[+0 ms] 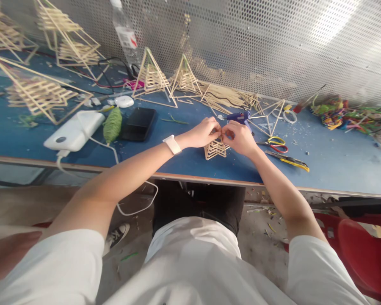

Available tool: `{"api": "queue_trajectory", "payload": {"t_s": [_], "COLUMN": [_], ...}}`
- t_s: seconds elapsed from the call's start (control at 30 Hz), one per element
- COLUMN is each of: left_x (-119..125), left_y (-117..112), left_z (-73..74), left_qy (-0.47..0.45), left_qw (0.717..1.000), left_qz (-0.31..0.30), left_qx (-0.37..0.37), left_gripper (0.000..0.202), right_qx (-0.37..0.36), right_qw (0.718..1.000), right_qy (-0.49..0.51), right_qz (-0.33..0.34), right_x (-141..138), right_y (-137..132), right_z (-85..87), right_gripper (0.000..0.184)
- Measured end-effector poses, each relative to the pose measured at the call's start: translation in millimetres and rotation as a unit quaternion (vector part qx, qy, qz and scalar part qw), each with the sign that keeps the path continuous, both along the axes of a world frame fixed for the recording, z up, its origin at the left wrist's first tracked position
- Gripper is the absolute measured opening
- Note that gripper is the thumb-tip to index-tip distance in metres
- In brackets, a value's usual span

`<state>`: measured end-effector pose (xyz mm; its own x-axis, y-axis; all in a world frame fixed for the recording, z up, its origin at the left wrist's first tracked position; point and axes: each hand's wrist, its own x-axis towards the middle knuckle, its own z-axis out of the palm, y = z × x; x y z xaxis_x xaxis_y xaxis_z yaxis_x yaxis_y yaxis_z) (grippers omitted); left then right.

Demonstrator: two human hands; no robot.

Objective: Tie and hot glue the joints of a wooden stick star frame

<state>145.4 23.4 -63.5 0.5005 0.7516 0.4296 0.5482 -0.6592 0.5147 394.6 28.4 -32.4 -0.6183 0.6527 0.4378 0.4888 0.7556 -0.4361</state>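
Observation:
Both my hands meet over a small stacked wooden-stick star [216,149] on the blue table. My left hand [206,131] comes in from the left with thumb and fingertips pinched at the star's far edge. Opposite it, the fingers of my right hand [238,136] are pinched close to the left fingertips. What lies between the fingertips is too small to make out. Just behind my right hand lies a blue glue gun [239,117]. Scissors with yellow and red handles [277,144] and a yellow utility knife [288,161] rest to its right.
Several stick pyramids [152,78] stand at the back left, near a plastic bottle [125,36]. A white power bank [74,131] with a cable, green yarn [112,126] and a black phone [139,123] lie left. Loose sticks [222,97] line the perforated panel [241,46]; colourful cords [333,112] lie right.

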Motion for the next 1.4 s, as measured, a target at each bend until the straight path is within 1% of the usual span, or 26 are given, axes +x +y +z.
{"api": "queue_trajectory", "payload": {"t_s": [0.07, 0.13, 0.3, 0.5, 0.57, 0.67, 0.73, 0.87, 1.03, 1.17, 1.23, 1.4], "left_x": [-0.1, 0.0, 1.3, 0.6, 0.1, -0.3, -0.5, -1.3, -1.4, -1.2, -1.4, -2.1], "left_y": [-0.4, -0.9, -1.7, -0.8, -0.8, -1.0, -1.1, -1.2, -1.8, -3.3, -4.1, -6.2], "left_z": [0.9, 1.7, 1.9, 0.4, 0.5, 1.3, 1.9, 2.7, 3.2, 4.0, 4.8, 7.5], "left_qy": [-0.003, -0.008, -0.018, -0.024, -0.025, -0.024, -0.024, -0.023, -0.028, -0.03, -0.027, -0.027], "left_qw": [1.0, 1.0, 1.0, 1.0, 1.0, 0.999, 0.999, 0.999, 0.999, 0.999, 0.999, 0.999], "left_qz": [0.002, 0.0, -0.009, -0.011, -0.014, -0.016, -0.017, -0.022, -0.024, -0.021, -0.022, -0.024], "left_qx": [-0.003, -0.003, 0.003, -0.003, -0.007, -0.013, -0.015, -0.014, -0.015, -0.02, -0.022, -0.026], "left_gripper": [0.016, 0.014, 0.011, 0.009, 0.01, 0.012, 0.013, 0.012, 0.011, 0.01, 0.011, 0.011], "right_qx": [0.012, 0.006, -0.073, -0.157, -0.187, -0.267, -0.309, -0.336, -0.351, -0.35, -0.326, -0.227], "right_qw": [1.0, 1.0, 0.996, 0.983, 0.976, 0.954, 0.94, 0.932, 0.924, 0.925, 0.934, 0.967], "right_qy": [-0.008, -0.001, 0.047, 0.09, 0.107, 0.133, 0.141, 0.138, 0.146, 0.147, 0.143, 0.114], "right_qz": [-0.004, -0.001, 0.014, 0.008, 0.012, 0.016, 0.015, 0.013, 0.024, 0.027, 0.027, 0.012], "right_x": [0.5, 0.8, 2.5, 9.3, 10.5, 10.4, 9.9, 10.0, 10.3, 9.1, 8.3, 5.4], "right_y": [-1.1, -1.3, 2.1, 8.3, 10.8, 13.7, 14.7, 15.8, 18.7, 19.2, 18.1, 12.9], "right_z": [0.1, 0.6, 2.4, 4.0, 4.2, 4.0, 3.4, 0.2, -6.2, -7.4, -6.1, -1.3], "right_gripper": [0.006, 0.007, 0.004, 0.021, 0.022, 0.024, 0.03, 0.046, 0.048, 0.046, 0.043, 0.026]}}
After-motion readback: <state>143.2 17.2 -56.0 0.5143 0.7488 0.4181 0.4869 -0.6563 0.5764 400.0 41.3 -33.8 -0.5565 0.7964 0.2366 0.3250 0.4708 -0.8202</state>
